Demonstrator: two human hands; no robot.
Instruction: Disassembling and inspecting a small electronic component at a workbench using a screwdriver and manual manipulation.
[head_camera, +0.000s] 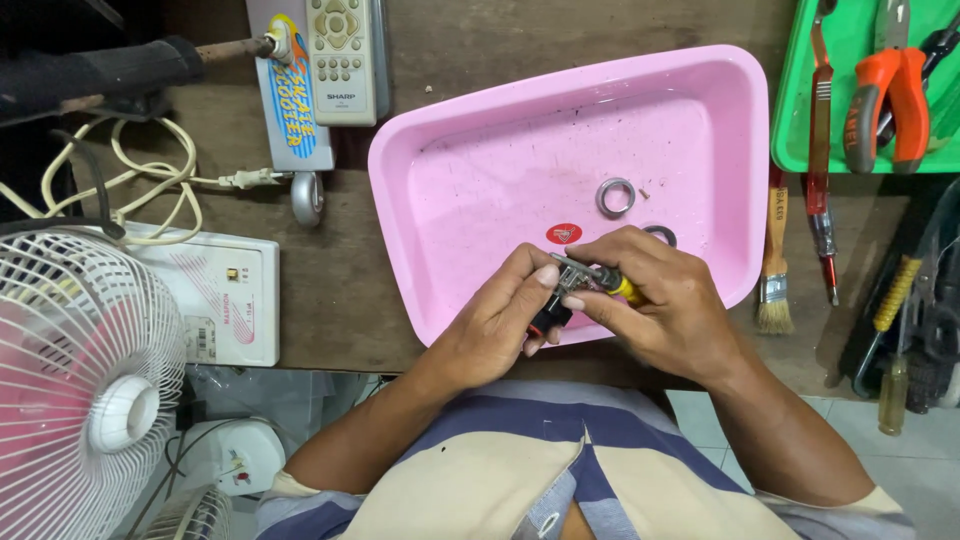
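Head view puts my left hand (500, 325) closed around a small black part (552, 316), pinched between thumb and fingertips over the near rim of the pink tray (700, 80), at about 6 o'clock of the basin. My right hand (655, 300) is curled shut on a yellow-handled tool (622, 288), its metal tip meeting the part. I judge the work goes best with the part held still and the tool kept in line with it, pressing lightly so nothing slips. Two metal rings (616, 197) lie loose in the tray toward 12 o'clock, apart from my hands. Room is tight: a brush (773, 265) at 3 o'clock, a fan (85, 385) at 9 o'clock.
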